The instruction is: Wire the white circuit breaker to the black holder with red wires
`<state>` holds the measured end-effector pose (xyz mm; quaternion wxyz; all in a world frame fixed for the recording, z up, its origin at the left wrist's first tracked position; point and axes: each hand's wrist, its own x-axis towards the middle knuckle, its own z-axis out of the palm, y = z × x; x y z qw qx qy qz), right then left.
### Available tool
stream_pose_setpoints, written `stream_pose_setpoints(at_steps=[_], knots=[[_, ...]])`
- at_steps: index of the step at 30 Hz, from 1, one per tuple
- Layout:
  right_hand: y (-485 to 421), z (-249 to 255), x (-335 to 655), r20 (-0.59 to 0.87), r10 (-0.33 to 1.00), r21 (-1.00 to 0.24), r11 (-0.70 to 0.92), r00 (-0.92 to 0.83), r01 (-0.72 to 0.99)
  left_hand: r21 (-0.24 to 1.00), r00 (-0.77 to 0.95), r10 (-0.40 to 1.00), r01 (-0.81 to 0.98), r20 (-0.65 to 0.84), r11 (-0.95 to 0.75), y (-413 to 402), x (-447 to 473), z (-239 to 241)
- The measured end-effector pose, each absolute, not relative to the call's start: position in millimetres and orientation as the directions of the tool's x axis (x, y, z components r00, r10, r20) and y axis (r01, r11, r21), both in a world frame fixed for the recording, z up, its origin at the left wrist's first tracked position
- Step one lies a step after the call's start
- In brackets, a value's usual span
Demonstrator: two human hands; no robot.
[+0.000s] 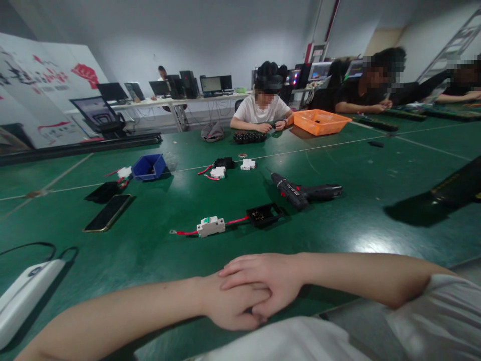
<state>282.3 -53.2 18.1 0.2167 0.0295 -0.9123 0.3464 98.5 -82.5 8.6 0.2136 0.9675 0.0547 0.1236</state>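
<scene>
Readable text: none | white wall panel (48,90): black and red characters, blurred, red fist sign (85,75) | drill (291,189): small pale marking, illegible | dark cylinder (456,184): faint lettering, illegible

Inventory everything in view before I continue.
Flat-topped table: one, green, foreground
Boxy plastic modules: four, white, centre and left
Insulated leads: several, red, on modules
Boxy plastic housings: three, black, near modules
Pistol-shaped drill: one, black, centre-right
Angular bin: one, blue, left
Slim rectangular phone: one, black, left
Slab-shaped device: one, white, left edge
Elongated object: one, black, right edge
Shallow plastic tub: one, orange, far side
Clustered parts: count unclear, black, far side
Cloth item: one, grey, far side
Printed panel: one, white, back left
Co-workers: at least four, white or dark tops, beyond
Monitors: several, mostly black, back
Left hand: one, bare, underneath
Right hand: one, bare, on top
</scene>
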Motion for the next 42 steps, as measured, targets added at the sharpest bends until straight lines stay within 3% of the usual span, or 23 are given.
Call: stream_pose_setpoints(at_steps=[8, 12, 14, 18, 20, 22, 25, 28, 31, 42], knots=[[-54.4, 20.5, 282.5, 0.372, 0.109, -0.656, 0.733, -0.922, -0.178, 0.391, 0.963, 0.169, 0.077, 0.209, -0.917, -86.2, 99.6, 8.2], [-55.9, 26.0, 283.3, 0.336, 0.073, -0.655, 0.735, -0.939, -0.177, 0.165, 0.963, 0.153, 0.118, 0.221, -0.979, -104.5, 90.3, 29.5], [-56.0, 26.1, 283.7, 0.301, 0.074, -0.662, 0.734, -0.951, -0.152, 0.03, 0.97, -0.087, -0.097, 0.227, -0.995, -112.3, 80.1, 47.4], [-55.2, 21.9, 284.4, 0.302, 0.02, -0.591, 0.788, -0.953, -0.171, -0.168, 0.928, -0.145, -0.091, 0.344, -0.982, -102.1, 63.0, 85.0], [-55.0, 21.1, 284.9, 0.314, -0.006, -0.553, 0.812, -0.949, -0.188, -0.187, 0.908, -0.067, 0.012, 0.413, -0.982, -80.2, 62.4, 97.5], [-55.1, 22.5, 285.3, 0.305, 0.012, -0.549, 0.819, -0.952, -0.166, -0.137, 0.899, 0.148, 0.222, 0.411, -0.965, -50.4, 67.5, 102.6], [-55.6, 27.2, 285.3, 0.279, 0.029, -0.552, 0.823, -0.96, -0.136, -0.167, 0.88, 0.363, 0.425, 0.305, -0.89, -4.2, 80.0, 99.4], [-55.6, 31.1, 284.4, 0.272, 0.028, -0.556, 0.82, -0.962, -0.133, -0.234, 0.904, 0.385, 0.421, 0.184, -0.876, 27.2, 90.1, 92.9], [-55.4, 33.3, 283.9, 0.27, 0.032, -0.573, 0.808, -0.962, -0.134, -0.211, 0.932, 0.352, 0.363, 0.09, -0.907, 37.4, 95.4, 90.4], [-54.9, 35.7, 284.0, 0.273, 0.065, -0.635, 0.762, -0.96, -0.128, -0.158, 0.92, 0.39, 0.389, 0.023, -0.908, 32.0, 99.8, 89.2]])
